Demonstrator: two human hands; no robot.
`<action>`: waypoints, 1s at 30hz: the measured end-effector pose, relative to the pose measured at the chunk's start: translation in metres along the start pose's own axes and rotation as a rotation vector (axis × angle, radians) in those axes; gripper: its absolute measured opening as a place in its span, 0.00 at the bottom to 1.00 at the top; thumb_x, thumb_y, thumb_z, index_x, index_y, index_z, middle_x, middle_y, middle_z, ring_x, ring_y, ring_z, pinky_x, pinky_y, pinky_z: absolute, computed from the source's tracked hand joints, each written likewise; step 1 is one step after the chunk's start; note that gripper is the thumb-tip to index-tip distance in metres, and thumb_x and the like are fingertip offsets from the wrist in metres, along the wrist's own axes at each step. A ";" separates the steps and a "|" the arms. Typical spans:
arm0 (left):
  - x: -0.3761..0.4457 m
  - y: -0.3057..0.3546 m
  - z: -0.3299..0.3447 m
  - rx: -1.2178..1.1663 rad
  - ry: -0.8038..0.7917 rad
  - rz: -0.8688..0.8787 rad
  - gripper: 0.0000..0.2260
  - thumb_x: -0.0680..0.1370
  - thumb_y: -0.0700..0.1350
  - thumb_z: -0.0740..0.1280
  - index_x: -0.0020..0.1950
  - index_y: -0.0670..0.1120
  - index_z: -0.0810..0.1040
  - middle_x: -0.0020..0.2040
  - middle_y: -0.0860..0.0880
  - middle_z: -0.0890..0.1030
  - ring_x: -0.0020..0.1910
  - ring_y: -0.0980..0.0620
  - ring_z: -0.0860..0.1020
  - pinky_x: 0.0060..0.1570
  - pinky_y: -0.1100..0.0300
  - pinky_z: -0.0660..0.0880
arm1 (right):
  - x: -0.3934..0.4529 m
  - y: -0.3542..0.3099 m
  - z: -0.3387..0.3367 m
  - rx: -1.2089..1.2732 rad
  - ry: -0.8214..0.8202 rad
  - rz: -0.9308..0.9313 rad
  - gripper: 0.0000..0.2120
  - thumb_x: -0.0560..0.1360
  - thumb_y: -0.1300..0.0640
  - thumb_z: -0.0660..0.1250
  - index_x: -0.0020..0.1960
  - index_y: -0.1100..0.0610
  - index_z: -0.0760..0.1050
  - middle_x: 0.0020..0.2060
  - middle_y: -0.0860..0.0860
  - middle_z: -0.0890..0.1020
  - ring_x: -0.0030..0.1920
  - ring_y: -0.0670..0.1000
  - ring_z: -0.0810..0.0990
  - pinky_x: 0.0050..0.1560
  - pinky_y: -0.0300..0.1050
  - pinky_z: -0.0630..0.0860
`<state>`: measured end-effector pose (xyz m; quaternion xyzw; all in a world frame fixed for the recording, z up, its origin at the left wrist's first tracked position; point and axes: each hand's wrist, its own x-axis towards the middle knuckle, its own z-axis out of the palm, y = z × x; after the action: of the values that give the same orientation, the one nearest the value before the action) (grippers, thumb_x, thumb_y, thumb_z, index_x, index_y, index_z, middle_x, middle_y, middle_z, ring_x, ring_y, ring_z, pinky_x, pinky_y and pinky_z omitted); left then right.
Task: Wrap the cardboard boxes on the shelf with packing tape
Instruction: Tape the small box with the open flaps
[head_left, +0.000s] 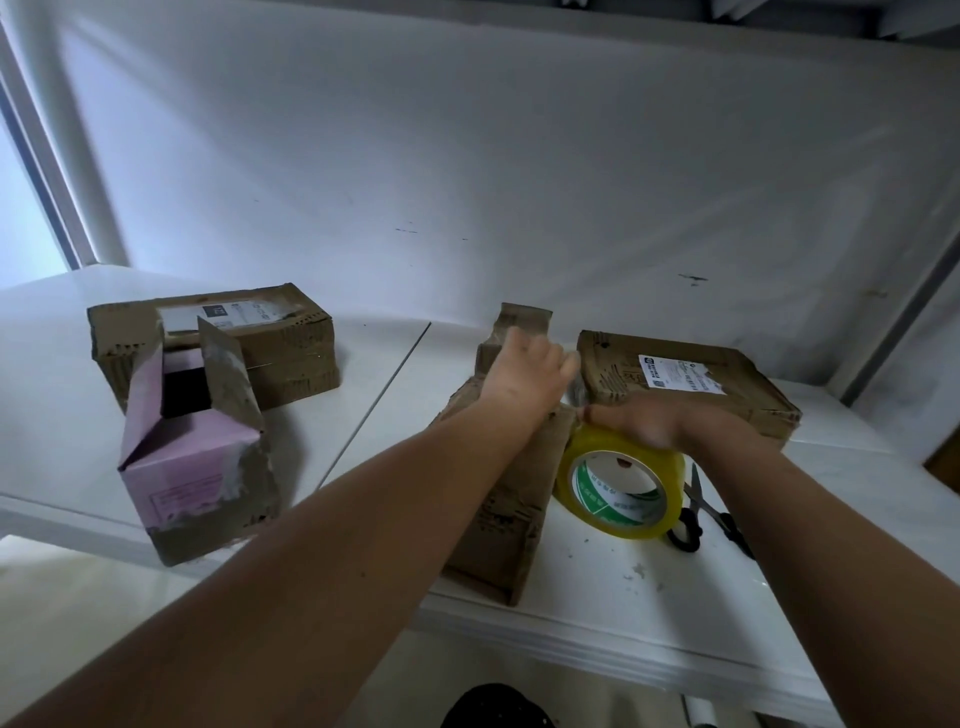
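Both forearms reach over the shelf (597, 613) edge. My left hand (530, 374) lies flat on the middle box (506, 499), fingers loose; my right hand (644, 421) grips the tape roll (621, 491) beside it, scissors (698, 512) close by. Wrapping looks barely begun here. Left, the pink box (192, 467) stands open, contents too dark to tell; two flat boxes (691, 387) (280, 343) sit closed.

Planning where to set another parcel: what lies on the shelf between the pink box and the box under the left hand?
Head view: bare white shelf, crossed only by a thin panel seam.
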<state>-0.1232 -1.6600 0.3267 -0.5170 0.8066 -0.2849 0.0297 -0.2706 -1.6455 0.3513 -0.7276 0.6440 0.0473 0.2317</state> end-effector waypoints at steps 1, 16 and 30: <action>0.003 0.007 -0.003 -0.030 0.011 0.050 0.34 0.76 0.46 0.67 0.76 0.43 0.53 0.67 0.42 0.69 0.66 0.43 0.67 0.62 0.48 0.65 | 0.001 0.001 0.001 0.009 0.005 -0.011 0.27 0.80 0.38 0.50 0.64 0.56 0.73 0.60 0.59 0.77 0.59 0.58 0.75 0.64 0.52 0.69; 0.000 0.006 0.000 -0.366 0.040 -0.025 0.33 0.79 0.44 0.61 0.78 0.44 0.45 0.73 0.42 0.64 0.71 0.42 0.63 0.68 0.43 0.60 | 0.008 0.002 0.004 0.083 0.037 0.014 0.25 0.79 0.39 0.54 0.62 0.57 0.75 0.58 0.57 0.78 0.56 0.56 0.76 0.59 0.48 0.70; -0.003 -0.022 0.013 0.105 -0.101 -0.189 0.39 0.76 0.49 0.67 0.77 0.42 0.45 0.71 0.41 0.66 0.70 0.42 0.63 0.68 0.44 0.59 | 0.012 0.001 0.005 0.104 0.026 0.031 0.28 0.78 0.37 0.53 0.64 0.57 0.74 0.59 0.58 0.77 0.58 0.58 0.76 0.61 0.52 0.70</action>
<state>-0.0992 -1.6699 0.3256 -0.6020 0.7360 -0.3017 0.0704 -0.2685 -1.6547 0.3424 -0.7050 0.6598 0.0079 0.2601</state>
